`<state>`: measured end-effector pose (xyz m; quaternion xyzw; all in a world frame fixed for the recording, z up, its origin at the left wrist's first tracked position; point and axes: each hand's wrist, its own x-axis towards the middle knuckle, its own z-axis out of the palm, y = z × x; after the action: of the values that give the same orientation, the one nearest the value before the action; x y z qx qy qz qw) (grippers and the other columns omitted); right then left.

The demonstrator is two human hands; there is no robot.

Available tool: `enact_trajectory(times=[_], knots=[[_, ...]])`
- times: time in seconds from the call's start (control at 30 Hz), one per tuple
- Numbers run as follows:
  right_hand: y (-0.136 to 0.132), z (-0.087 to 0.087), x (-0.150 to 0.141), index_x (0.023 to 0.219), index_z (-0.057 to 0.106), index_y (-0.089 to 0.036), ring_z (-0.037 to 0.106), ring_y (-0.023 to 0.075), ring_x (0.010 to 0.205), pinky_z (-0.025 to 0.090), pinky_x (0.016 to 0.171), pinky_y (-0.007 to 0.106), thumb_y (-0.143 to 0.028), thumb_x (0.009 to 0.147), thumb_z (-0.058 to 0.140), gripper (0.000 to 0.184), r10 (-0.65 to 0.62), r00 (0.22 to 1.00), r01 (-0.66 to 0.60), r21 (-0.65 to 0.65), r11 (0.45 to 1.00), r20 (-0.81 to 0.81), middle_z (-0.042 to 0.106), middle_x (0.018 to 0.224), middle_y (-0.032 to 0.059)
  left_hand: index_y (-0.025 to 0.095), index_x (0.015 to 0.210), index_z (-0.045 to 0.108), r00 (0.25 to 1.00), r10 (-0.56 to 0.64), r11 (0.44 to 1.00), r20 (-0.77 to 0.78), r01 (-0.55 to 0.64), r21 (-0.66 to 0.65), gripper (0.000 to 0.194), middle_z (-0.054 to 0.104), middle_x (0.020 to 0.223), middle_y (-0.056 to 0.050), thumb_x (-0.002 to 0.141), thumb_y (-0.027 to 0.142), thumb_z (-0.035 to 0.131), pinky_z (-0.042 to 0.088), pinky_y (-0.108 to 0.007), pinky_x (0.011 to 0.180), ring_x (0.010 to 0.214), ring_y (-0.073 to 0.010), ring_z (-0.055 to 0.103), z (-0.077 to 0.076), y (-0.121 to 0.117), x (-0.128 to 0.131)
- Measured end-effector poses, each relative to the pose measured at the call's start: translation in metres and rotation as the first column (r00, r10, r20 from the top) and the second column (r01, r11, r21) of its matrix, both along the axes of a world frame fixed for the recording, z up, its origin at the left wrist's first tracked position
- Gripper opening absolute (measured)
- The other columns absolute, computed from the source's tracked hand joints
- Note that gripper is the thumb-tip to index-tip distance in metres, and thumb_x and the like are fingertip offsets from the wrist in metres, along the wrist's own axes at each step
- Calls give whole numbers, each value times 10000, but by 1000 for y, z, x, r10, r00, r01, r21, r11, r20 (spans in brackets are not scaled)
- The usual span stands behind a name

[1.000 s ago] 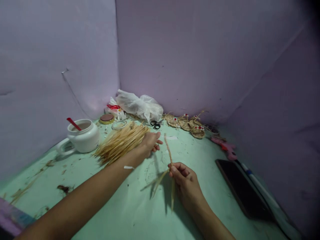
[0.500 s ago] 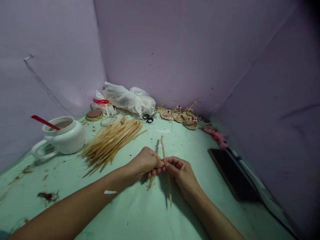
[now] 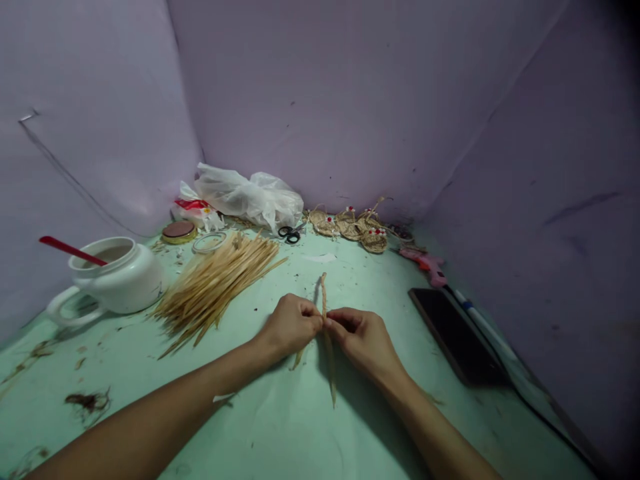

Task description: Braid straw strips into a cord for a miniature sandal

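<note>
A twisted straw braid (image 3: 323, 295) stands up between my two hands over the pale green table (image 3: 280, 427). My left hand (image 3: 291, 325) pinches it from the left with closed fingers. My right hand (image 3: 364, 339) pinches it from the right, fingers curled. Loose straw ends (image 3: 330, 377) hang down below both hands onto the table. A pile of pale straw strips (image 3: 216, 283) lies to the left of my left hand, apart from it.
A white pot (image 3: 116, 277) with a red stick stands at the left. At the back lie a plastic bag (image 3: 247, 197), black scissors (image 3: 290, 233), small woven straw pieces (image 3: 350, 225) and a round lid (image 3: 179, 231). A dark flat slab (image 3: 453, 335) and pink tool (image 3: 423, 261) lie right.
My left hand left the straw pile and came back to join my right hand on the braid. The view has shifted so the things sit further left.
</note>
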<state>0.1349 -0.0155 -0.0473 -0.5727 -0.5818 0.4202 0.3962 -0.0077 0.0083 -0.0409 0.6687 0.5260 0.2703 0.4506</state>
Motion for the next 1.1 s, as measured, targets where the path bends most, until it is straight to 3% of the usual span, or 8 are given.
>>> enact_trajectory(times=[0.1,0.27,0.47,0.67,0.8,0.9,1.0,1.1], knots=[[1,5,7,682,694,-143,494,134,524,323,457,225,-330,653,569,227,-8,989,10,-12,1000,148,631,594,59,117,551,590,998,53,998,-30,-52,19,182,454,474,25,607,219,450,271,-193,453,471,-70,362,-3,-1,1],[-6,9,-2,723,690,-119,412,96,425,275,406,213,-293,669,535,239,2,998,9,-160,987,70,590,514,38,126,526,587,976,203,979,-80,-202,27,188,493,458,9,602,220,443,291,-193,445,465,-84,413,-6,-2,5],[-26,9,-22,837,654,-155,531,137,566,334,515,223,-169,737,428,248,80,909,-139,117,983,409,645,676,58,137,505,577,942,335,926,35,-322,-196,156,434,340,26,560,176,436,269,-186,371,354,-82,390,-3,0,11],[-32,17,-22,852,632,-174,545,135,580,313,522,227,-202,746,432,228,148,781,-312,175,934,607,648,744,58,144,465,511,909,399,895,118,-359,-263,112,407,327,39,536,147,425,245,-184,354,323,-64,336,-11,5,14],[-15,17,-8,673,628,-159,490,118,519,294,480,223,-356,774,415,307,-33,930,-13,122,992,366,594,587,35,141,485,507,911,382,919,156,-357,-167,94,436,396,39,550,160,442,257,-182,388,380,-58,345,-13,6,13],[2,14,2,667,596,-126,447,98,466,298,441,216,-468,734,446,379,-111,994,108,-200,974,-3,557,573,35,142,480,492,942,307,943,137,-282,-178,117,406,390,43,574,170,428,242,-189,399,392,-61,327,-7,1,15],[12,13,5,652,567,-118,419,75,433,303,428,202,-450,680,528,336,-161,938,42,-362,931,-307,522,528,12,143,479,470,974,207,968,98,-189,-165,138,392,404,44,600,185,419,227,-193,411,409,-62,315,0,-5,18],[13,14,2,553,531,-116,375,51,384,270,409,187,-317,608,620,227,-213,890,96,-292,952,-403,470,428,-21,150,470,422,995,21,996,96,-12,-92,153,330,423,56,619,183,403,196,-195,414,423,-54,273,6,-12,16]])
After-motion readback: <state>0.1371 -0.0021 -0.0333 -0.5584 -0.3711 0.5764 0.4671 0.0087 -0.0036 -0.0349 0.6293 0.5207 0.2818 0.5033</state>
